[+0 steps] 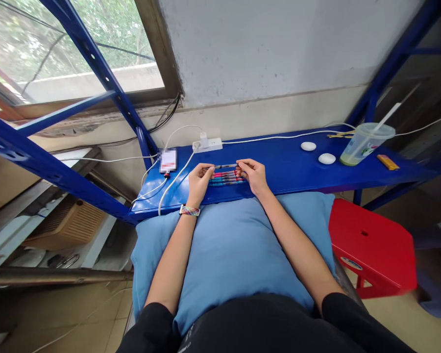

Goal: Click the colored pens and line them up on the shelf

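Note:
Over the blue shelf [279, 171], my left hand [199, 182] pinches one end of a slim pen [226, 166]. The pen's other end is between the fingertips of my right hand [253, 175], so it lies level across the gap. Just below it, several more pens [226, 179] lie side by side in a row, pink or red ones toward the back and teal or blue ones nearer me. Their ends are partly hidden by my fingers. A patterned band [189, 210] circles my left wrist.
A phone [168, 160] on a cable and a white power strip [213, 144] sit behind left. Two white round objects [327, 159], a plastic cup [365, 142] with a straw and a small orange-yellow packet [387, 162] stand right. A blue pillow [235, 245] covers my lap; a red stool [371, 245] is beside it.

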`<move>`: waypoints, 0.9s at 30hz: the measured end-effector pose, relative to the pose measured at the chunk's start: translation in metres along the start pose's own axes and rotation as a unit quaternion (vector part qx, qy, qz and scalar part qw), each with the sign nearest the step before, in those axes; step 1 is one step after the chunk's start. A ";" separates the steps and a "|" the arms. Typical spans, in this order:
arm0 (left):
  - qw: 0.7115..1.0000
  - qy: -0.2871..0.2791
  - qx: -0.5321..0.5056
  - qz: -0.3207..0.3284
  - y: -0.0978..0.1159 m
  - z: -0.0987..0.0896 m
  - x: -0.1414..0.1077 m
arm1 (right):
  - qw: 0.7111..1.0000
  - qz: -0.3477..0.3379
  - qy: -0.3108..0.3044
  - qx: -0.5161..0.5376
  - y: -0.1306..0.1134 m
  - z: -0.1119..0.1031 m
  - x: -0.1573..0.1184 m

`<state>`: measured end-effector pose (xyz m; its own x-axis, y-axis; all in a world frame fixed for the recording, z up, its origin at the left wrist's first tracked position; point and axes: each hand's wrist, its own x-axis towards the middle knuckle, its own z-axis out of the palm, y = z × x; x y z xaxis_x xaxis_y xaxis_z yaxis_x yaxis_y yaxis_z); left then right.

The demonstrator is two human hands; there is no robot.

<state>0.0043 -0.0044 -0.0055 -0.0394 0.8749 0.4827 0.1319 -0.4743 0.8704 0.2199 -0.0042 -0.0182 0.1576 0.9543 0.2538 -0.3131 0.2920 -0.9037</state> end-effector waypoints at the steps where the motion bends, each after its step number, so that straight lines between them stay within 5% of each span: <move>1: 1.000 0.005 0.010 -0.004 -0.001 0.000 0.000 | 1.000 -0.001 0.000 0.003 0.000 0.000 0.000; 11: 1.000 -0.008 0.008 0.001 -0.003 -0.001 0.000 | 1.000 0.008 0.006 0.003 -0.001 0.000 0.000; 19: 0.999 0.047 0.001 -0.019 -0.013 -0.004 0.003 | 0.999 0.014 -0.005 0.043 -0.006 -0.001 -0.001; 27: 0.994 0.073 -0.076 -0.039 -0.022 -0.007 0.007 | 0.991 0.031 0.061 0.116 -0.007 -0.004 0.002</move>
<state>-0.0057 0.0112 -0.0206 -0.1877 0.8914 0.4126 -0.0284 -0.4248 0.9048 0.2263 -0.0041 -0.0131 0.2398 0.9601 0.1437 -0.5310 0.2536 -0.8085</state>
